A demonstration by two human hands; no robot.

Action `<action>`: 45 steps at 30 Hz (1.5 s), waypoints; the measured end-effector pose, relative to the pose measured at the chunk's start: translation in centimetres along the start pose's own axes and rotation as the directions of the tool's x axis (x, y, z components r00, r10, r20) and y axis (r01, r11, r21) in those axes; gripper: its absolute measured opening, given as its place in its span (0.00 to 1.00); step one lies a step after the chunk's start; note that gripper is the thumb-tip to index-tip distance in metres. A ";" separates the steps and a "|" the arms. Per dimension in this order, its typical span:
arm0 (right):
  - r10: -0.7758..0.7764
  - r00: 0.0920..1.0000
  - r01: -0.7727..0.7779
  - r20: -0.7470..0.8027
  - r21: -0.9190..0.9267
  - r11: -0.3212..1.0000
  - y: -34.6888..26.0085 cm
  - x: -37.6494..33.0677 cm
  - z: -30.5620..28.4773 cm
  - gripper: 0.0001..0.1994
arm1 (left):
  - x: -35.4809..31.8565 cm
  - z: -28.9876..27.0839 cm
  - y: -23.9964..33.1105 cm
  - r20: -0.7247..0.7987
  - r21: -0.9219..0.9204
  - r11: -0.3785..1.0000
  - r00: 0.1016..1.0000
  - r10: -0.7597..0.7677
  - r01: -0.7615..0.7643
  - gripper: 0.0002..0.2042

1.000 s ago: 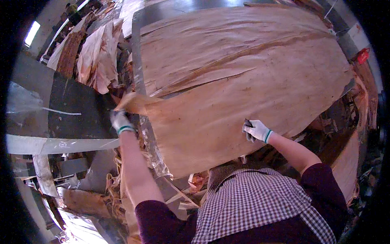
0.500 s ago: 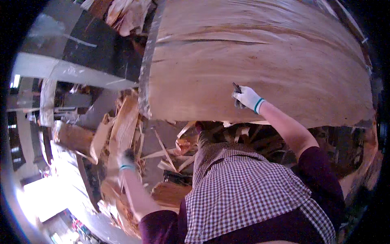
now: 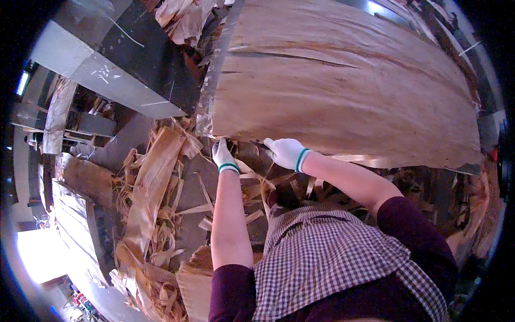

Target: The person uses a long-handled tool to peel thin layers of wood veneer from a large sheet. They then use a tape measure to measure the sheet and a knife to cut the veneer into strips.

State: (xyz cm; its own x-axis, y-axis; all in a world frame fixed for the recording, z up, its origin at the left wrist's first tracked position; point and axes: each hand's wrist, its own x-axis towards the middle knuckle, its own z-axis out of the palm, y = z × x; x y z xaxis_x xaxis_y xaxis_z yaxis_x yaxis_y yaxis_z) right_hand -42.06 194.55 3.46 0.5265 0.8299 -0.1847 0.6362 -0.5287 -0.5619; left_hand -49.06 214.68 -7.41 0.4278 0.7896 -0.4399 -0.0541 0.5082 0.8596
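A wide thin sheet of wood veneer lies across a metal table in front of me, split by long cracks. My left hand in a white glove with a green cuff reaches up to the sheet's near left corner. My right hand, gloved the same way, is at the sheet's near edge a little to the right, fingers curled around that edge. Whether the left hand's fingers close on the veneer is hard to tell.
Strips and scraps of veneer litter the floor to my lower left. A dark metal machine frame stands at the left. A stack of veneer pieces sits by my left side. More scraps hang at the right.
My left hand has come up from the scrap pile at my lower left to the sheet's near corner. My right hand has stayed at the near edge. The view has tilted.
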 end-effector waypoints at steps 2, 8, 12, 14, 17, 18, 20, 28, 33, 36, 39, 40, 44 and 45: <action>-0.001 1.000 0.001 -0.012 -0.031 1.000 -1.2 2.1 1.5 0.11 | 1.8 -0.4 -0.6 -0.040 -0.010 0.999 0.998 0.044 -0.044 0.13; 0.132 0.976 -0.142 -0.174 -0.045 0.989 -0.2 7.5 4.4 0.08 | 3.7 -0.8 0.0 0.092 -0.030 0.996 0.992 -0.085 0.088 0.13; 0.157 0.980 -0.161 -0.125 -0.024 0.987 -1.1 7.9 4.3 0.09 | 4.2 -1.3 -0.5 -0.007 -0.125 0.983 0.990 -0.138 0.136 0.08; 0.193 0.977 -0.193 -0.089 0.010 0.981 -0.9 7.4 3.9 0.09 | 4.3 -1.2 -0.9 0.035 -0.167 0.971 0.985 -0.167 0.171 0.08; 0.154 0.980 -0.163 -0.127 -0.065 0.985 -0.9 6.7 4.0 0.12 | 5.6 -1.5 -1.4 0.124 -0.245 0.923 0.954 -0.275 0.297 0.09; 0.111 0.986 -0.124 -0.128 -0.102 0.987 -1.9 7.1 4.0 0.12 | 8.2 -3.5 -2.5 0.259 -0.281 0.884 0.916 -0.305 0.374 0.10; 0.127 0.985 -0.145 -0.115 -0.159 0.977 -0.8 6.1 4.0 0.13 | 5.2 -1.4 -1.5 0.214 -0.213 0.898 0.916 -0.341 0.384 0.11; 0.106 0.991 -0.124 -0.088 -0.245 0.961 -4.8 8.5 2.5 0.13 | 1.7 -2.1 0.6 0.299 -0.388 0.797 0.881 -0.367 0.463 0.13; 0.247 0.962 -0.274 -0.120 -0.376 0.885 -6.0 11.4 2.1 0.12 | 0.8 -0.2 2.2 0.238 -0.367 0.768 0.851 -0.468 0.525 0.15; 0.245 0.966 -0.254 -0.077 -0.418 0.872 -6.6 11.2 1.5 0.18 | 0.4 0.2 2.1 0.382 -0.407 0.752 0.845 -0.376 0.518 0.15; 0.245 0.968 -0.243 -0.051 -0.414 0.877 -6.7 10.9 1.8 0.15 | 0.2 -0.2 2.3 0.344 -0.371 0.730 0.815 -0.466 0.574 0.15; 0.239 0.970 -0.235 -0.044 -0.431 0.871 -6.6 11.1 1.7 0.15 | 0.1 -0.2 2.2 0.347 -0.374 0.738 0.823 -0.450 0.561 0.15; 0.230 0.972 -0.225 -0.040 -0.420 0.879 -6.4 10.4 1.9 0.12 | -0.4 -1.0 1.3 0.301 -0.391 0.775 0.865 -0.402 0.496 0.15; 0.200 0.977 -0.211 -0.070 -0.407 0.889 -5.8 10.5 2.1 0.11 | -0.7 -1.0 1.2 0.283 -0.395 0.783 0.875 -0.394 0.480 0.15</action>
State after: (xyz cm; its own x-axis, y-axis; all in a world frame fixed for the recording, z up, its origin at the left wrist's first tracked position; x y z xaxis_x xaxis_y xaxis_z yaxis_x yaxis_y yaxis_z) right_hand -41.40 206.67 3.07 0.6812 0.6930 -0.2358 0.6840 -0.7174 -0.1324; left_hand -50.27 215.08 -6.38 0.6506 0.3933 -0.6497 -0.1935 0.9131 0.3590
